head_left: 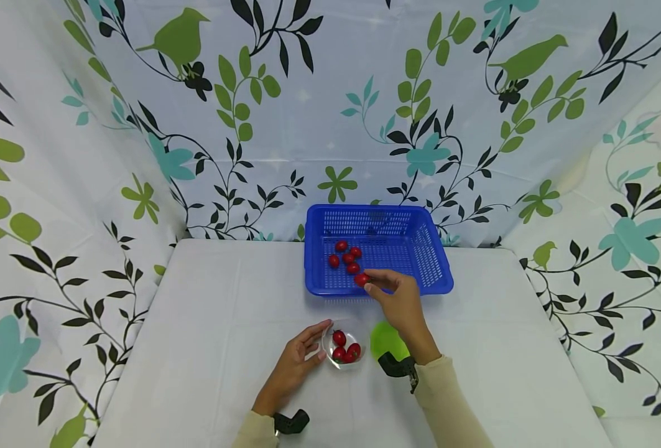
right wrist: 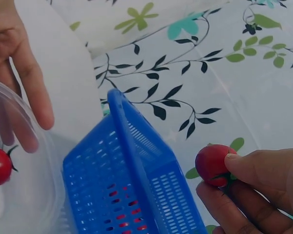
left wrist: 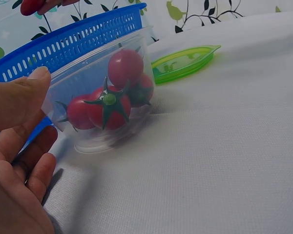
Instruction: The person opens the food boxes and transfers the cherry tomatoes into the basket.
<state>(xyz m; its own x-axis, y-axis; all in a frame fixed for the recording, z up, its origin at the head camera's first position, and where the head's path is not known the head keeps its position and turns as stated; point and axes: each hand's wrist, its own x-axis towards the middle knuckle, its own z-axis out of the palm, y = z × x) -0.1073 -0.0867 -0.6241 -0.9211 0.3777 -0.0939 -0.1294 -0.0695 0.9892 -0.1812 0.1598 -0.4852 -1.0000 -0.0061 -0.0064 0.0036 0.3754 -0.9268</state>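
Note:
A cherry tomato [head_left: 361, 280] is pinched between the thumb and fingers of my right hand [head_left: 402, 305], over the front edge of the blue basket [head_left: 435, 252]. Several more red tomatoes [head_left: 348, 257] lie in the basket's left half. On the white table before it stands a small clear plastic container [head_left: 359, 330], with several green-stemmed tomatoes [left wrist: 110, 107] inside. My left hand [head_left: 296, 361] rests at the container's left side, its thumb near the rim and its fingers loosely extended along the wall, seen through the plastic in the right wrist view.
A green lid [head_left: 383, 341] lies on the table right of the container, partly under my right forearm in the head view. The basket stands at the table's back edge, against a leaf-patterned curtain [head_left: 285, 124]. Similar cloth hangs on both sides.

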